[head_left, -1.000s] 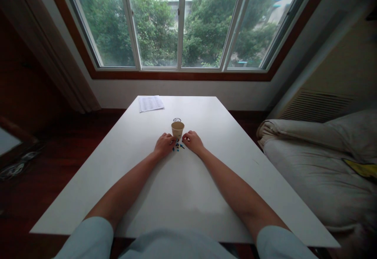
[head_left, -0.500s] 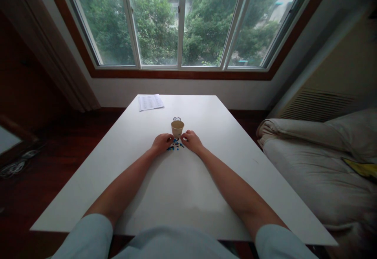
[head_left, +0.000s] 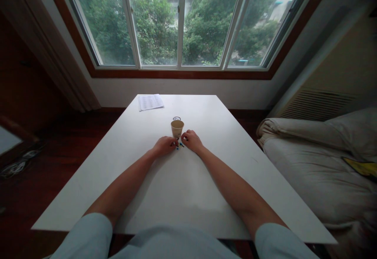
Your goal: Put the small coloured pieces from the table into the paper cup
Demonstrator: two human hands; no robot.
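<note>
A tan paper cup (head_left: 177,128) stands upright on the white table. Just in front of it lie several tiny blue, dark and yellow pieces (head_left: 180,144), too small to name. My left hand (head_left: 165,146) rests over the left part of this scatter, fingers curled, and hides some of it. Dark specks show at its fingertips. On the other side, my right hand (head_left: 192,140) is close to the cup's lower right, thumb and fingers bent together in a pinch. What either hand holds, if anything, is too small to make out.
Behind the cup lies a small ring-shaped item (head_left: 176,118). Printed papers (head_left: 150,102) lie at the table's far left corner. A cushioned pale sofa (head_left: 318,165) stands to the right of the table (head_left: 188,196), and a window is beyond it.
My left hand has shifted slightly toward me and to the right, covering pieces that showed at its fingertips. Fewer pieces are visible. My right hand has barely moved; the cup stays put.
</note>
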